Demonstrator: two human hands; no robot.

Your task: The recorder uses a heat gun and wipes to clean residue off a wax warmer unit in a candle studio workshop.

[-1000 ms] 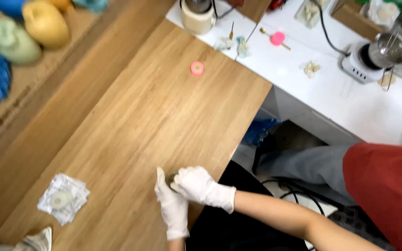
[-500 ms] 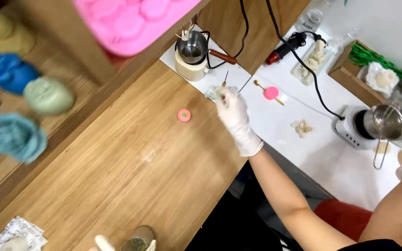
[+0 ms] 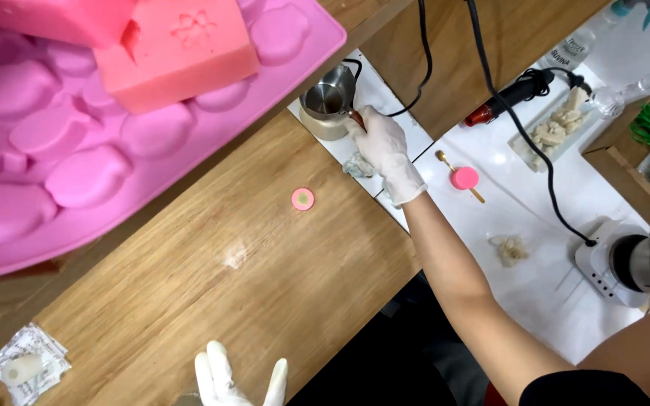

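Wrapped packet [image 3: 28,365]: left of the left hand, contents hard to make out
Left hand [image 3: 238,376]: gloved, fingers spread open, cut off at the bottom edge; half a second ago barely in view
Pink disc [image 3: 303,198]: on the wooden table [image 3: 212,301], between both hands
Metal pot [image 3: 327,101]: right hand [image 3: 383,146] closed on its handle, the handle mostly hidden under the glove; earlier this hand held a thin stick
Pink mould [image 3: 77,173]: above, now far larger in view

A shiny metal pot [image 3: 327,105], a matt grained wooden table [image 3: 212,286], and a smooth pink silicone mould [image 3: 77,165].
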